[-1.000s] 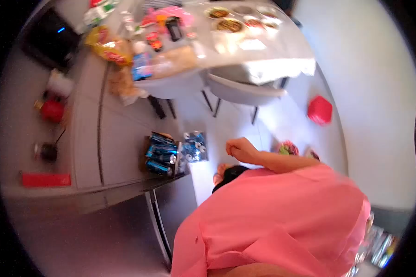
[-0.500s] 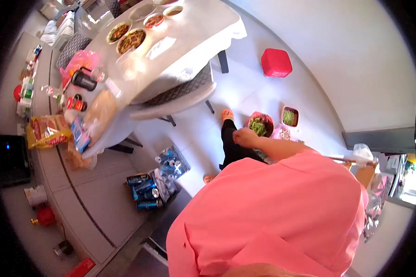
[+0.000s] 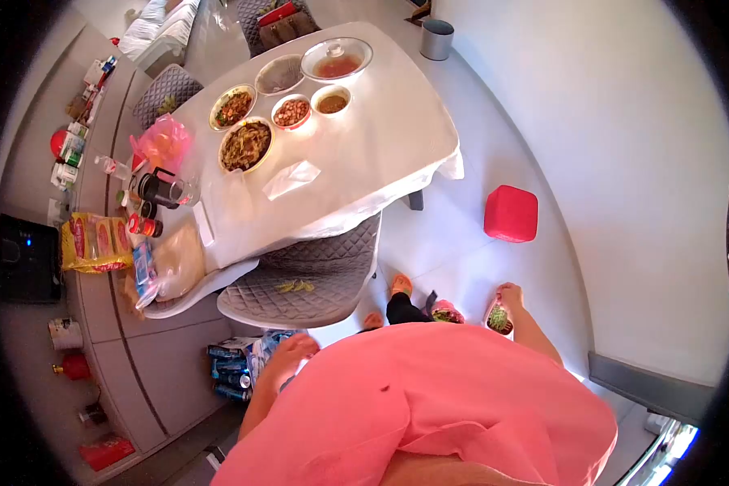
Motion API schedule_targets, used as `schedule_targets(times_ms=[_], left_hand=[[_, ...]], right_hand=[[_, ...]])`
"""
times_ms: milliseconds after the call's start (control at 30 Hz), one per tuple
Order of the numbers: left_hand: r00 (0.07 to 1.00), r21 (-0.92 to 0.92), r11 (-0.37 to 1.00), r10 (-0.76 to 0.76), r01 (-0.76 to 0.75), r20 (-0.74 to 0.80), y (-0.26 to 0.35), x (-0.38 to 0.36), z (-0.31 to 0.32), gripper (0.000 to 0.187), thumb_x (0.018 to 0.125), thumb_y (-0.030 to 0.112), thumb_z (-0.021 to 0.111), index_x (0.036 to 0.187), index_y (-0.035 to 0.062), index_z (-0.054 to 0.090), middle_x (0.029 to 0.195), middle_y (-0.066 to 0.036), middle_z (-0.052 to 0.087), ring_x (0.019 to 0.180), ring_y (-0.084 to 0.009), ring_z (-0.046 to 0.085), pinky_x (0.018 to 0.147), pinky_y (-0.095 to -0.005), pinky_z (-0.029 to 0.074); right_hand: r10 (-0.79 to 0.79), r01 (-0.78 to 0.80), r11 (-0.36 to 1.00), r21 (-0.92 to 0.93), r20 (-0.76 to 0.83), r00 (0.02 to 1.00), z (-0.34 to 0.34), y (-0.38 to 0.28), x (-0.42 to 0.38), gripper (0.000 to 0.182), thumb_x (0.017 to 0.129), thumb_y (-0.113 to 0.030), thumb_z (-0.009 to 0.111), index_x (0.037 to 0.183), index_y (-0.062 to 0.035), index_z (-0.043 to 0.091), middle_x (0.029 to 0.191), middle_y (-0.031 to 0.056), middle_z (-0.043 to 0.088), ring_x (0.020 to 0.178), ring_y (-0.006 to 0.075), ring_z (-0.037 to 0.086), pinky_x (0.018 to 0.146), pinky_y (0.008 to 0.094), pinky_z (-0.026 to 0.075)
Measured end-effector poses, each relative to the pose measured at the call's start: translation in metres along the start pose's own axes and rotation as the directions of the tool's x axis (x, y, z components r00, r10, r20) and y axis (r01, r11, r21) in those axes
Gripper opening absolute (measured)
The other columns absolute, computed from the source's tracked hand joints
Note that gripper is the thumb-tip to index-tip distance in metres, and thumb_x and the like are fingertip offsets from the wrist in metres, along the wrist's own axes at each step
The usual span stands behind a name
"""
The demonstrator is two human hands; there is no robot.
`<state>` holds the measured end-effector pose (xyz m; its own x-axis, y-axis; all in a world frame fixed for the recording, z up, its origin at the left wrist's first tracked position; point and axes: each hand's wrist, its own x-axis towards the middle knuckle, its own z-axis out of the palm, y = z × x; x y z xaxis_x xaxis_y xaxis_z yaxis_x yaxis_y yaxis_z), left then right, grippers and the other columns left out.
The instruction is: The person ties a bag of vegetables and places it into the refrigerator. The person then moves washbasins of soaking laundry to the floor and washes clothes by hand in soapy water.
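Note:
My right hand (image 3: 510,296), at the end of the outstretched arm, has its fingers closed at the upper rim of a small container (image 3: 487,311). Chopped green pieces (image 3: 499,319) lie inside it. Left of it, a bowl in pink plastic holding greens (image 3: 445,312) is on the floor, partly hidden by my pink top. My left hand (image 3: 297,347) hangs low by my side, near packs of blue cans (image 3: 233,374); its fingers are too small and shaded to read.
A white-covered table (image 3: 364,138) bears several dishes, among them a noodle-like dish (image 3: 246,146) and a glass-lidded bowl (image 3: 337,60). A quilted chair (image 3: 308,271) is at its near side. A red stool (image 3: 511,214) stands on the floor near the wall (image 3: 623,162).
My right hand has come to the container of chopped greens. My left hand has come into view by the cans. The view has tilted up, showing more of the table.

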<state>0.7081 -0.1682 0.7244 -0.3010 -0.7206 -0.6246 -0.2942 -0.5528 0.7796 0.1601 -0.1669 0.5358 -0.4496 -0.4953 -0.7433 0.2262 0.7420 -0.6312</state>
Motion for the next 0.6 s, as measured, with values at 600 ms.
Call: schedule_targets(times_ms=[600], left_hand=[[0.932, 0.466, 0.809, 0.278, -0.357, 0.232, 0.250, 0.476, 0.271, 0.028, 0.085, 0.029, 0.053, 0.082, 0.0010, 0.057, 0.073, -0.009, 0.060, 0.069, -0.0178, 0.056, 0.065, -0.0322, 0.045]], right_hand=[[0.005, -0.034, 0.992, -0.118, -0.237, 0.972, -0.242, -0.045, 0.208, 0.027, 0.090, -0.020, 0.037, 0.078, -0.0069, 0.057, 0.072, 0.0073, 0.060, 0.060, 0.0158, 0.056, 0.051, 0.0304, 0.044]])
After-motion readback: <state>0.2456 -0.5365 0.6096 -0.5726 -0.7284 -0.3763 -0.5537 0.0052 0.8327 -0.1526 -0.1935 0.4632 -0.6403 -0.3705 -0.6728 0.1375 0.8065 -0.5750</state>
